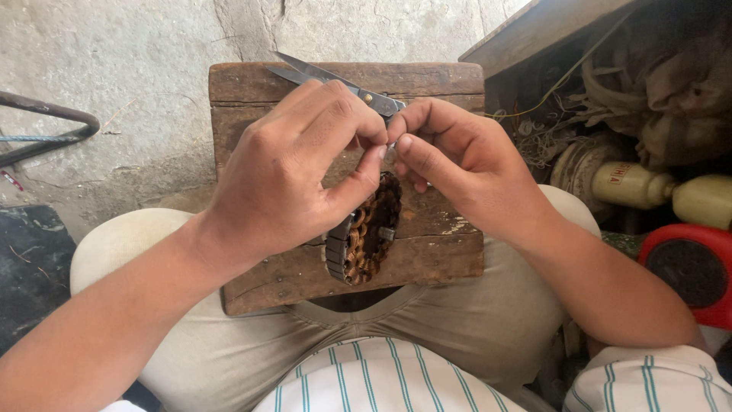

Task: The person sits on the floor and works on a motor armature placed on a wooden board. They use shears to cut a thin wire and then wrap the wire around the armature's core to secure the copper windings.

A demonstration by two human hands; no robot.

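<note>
My left hand [293,172] grips a round motor stator with copper windings [367,233], held upright over a worn wooden box [427,252] that rests between my knees. Its thumb and forefinger pinch near the top of the stator. My right hand [457,160] meets it fingertip to fingertip and pinches something thin, likely a wire, too small to make out. A pair of metal scissors [335,82] juts out past my left fingers, blades pointing up and left; which hand holds them is hidden.
A bent metal rod [53,122] lies on the concrete floor at the left. At the right, under a wooden board [534,30], sit tangled wires, cream cylindrical parts [633,183] and a red and black round housing [690,271].
</note>
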